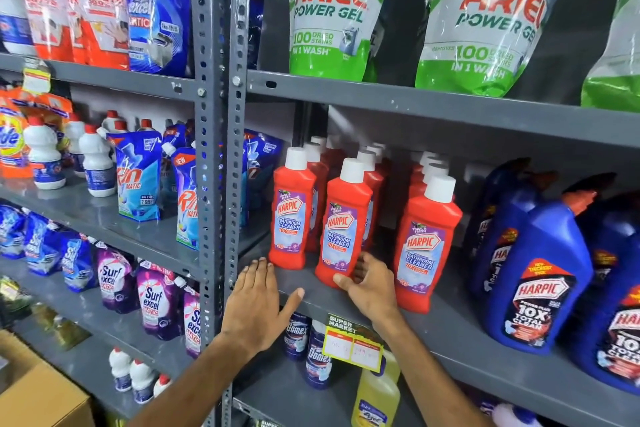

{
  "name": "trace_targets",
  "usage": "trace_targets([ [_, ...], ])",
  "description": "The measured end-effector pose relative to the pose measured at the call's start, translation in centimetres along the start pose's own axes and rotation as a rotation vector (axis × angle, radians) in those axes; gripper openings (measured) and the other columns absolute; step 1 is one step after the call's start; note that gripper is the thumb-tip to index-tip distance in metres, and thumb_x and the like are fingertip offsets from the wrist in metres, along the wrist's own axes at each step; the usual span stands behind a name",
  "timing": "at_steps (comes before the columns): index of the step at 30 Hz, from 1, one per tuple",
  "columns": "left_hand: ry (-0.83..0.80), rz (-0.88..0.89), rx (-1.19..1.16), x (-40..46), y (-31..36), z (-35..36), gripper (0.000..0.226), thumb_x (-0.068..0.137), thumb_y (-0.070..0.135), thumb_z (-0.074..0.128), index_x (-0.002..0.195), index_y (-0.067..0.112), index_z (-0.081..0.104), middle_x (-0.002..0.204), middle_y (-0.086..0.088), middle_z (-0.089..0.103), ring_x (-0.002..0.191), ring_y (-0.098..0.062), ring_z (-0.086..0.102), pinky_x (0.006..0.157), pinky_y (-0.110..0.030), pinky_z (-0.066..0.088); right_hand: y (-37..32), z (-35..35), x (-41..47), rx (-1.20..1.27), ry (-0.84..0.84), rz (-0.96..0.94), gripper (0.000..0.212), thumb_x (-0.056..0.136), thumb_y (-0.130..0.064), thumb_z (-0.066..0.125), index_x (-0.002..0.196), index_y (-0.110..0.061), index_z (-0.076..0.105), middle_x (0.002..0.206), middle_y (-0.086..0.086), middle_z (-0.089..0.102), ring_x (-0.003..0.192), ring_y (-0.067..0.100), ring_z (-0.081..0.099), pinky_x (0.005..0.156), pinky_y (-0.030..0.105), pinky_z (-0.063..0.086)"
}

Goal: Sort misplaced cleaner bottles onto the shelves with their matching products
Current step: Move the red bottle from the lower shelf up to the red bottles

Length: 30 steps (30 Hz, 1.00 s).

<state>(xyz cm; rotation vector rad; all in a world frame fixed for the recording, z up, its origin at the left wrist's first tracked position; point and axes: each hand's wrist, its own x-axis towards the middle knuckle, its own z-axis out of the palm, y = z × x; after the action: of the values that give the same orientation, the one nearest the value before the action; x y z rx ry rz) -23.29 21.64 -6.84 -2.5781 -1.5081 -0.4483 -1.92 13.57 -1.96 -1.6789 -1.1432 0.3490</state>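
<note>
Grasping the base of a red Harpic bathroom cleaner bottle (346,225), the right hand (372,286) wraps its fingers around the lower label; the bottle stands upright on the grey metal shelf (450,333), the middle one of three front bottles. The left hand (258,302) lies flat and unclenched on the shelf edge, fingertips just beside the leftmost red bottle (292,211). Large blue Harpic jugs (533,274) stand to the right. Ariel Power Gel pouches (332,10) sit on the shelf above.

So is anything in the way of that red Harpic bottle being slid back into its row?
Yes: more red Harpic bottles stand directly behind the red white-capped Harpic bottle, whose base the right hand touches.
</note>
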Motion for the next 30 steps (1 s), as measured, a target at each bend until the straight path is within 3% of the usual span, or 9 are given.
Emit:
trace_targets([
  [6,-0.017,-0.004,-0.006,0.1,-0.1,0.3,0.124,0.081,0.085,-0.024,0.164,0.001,0.014,0.173,-0.017,0.022,0.161,-0.028,0.017,0.132,-0.043,0.012,0.1,0.1,-0.1,0.016,-0.004,0.023,0.062,0.081,-0.019,0.091,0.137,-0.017,0.064,0.132,0.003,0.075,0.118,0.017,0.073,0.104,0.042,0.059],
  [15,-0.048,-0.009,-0.017,0.0,-0.1,-0.2,0.126,0.079,0.086,-0.025,0.165,0.002,0.012,0.174,-0.016,0.019,0.162,-0.027,0.014,0.133,-0.043,0.011,0.1,0.0,-0.2,0.033,-0.016,0.021,0.066,0.082,-0.019,0.091,0.14,-0.016,0.062,0.135,0.003,0.073,0.121,0.016,0.071,0.104,0.036,0.058],
  [30,-0.057,-0.009,-0.023,-0.3,0.2,-1.1,0.12,0.08,0.084,-0.021,0.165,0.003,0.009,0.175,-0.015,0.016,0.162,-0.027,0.012,0.133,-0.043,0.012,0.0,-0.1,-0.4,0.014,-0.032,0.028,0.067,0.084,-0.022,0.089,0.144,-0.016,0.059,0.139,0.004,0.071,0.127,0.02,0.069,0.108,0.045,0.056],
])
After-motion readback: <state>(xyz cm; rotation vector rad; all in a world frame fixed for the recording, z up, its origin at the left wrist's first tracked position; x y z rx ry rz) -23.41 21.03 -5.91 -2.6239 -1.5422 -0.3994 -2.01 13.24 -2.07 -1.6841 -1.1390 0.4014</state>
